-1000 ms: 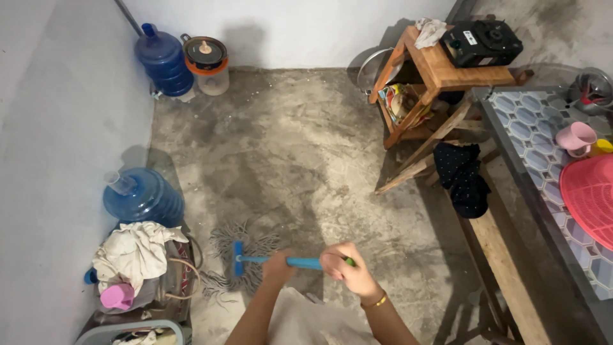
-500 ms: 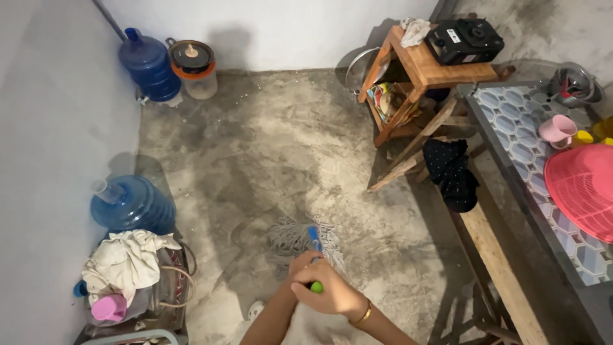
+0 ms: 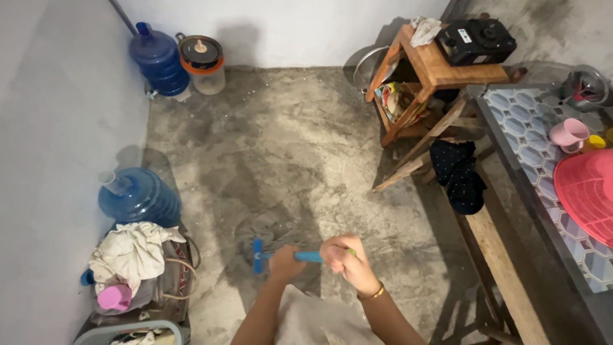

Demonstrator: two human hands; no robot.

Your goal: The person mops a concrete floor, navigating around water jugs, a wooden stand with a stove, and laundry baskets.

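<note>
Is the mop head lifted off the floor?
No, the mop head lies spread on the concrete floor, with both hands on the blue handle.

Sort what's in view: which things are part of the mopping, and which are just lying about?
In use: mop, left hand, right hand, floor.
Lying about: water jugs, wooden stool, pink basket, pile of cloth.

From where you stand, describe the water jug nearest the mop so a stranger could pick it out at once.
Follow the grey left wall down to the heap of pale cloth on bags. The blue water jug lies tipped on its side just beyond it, neck toward the wall. The other blue jug stands upright in the far corner.
</note>
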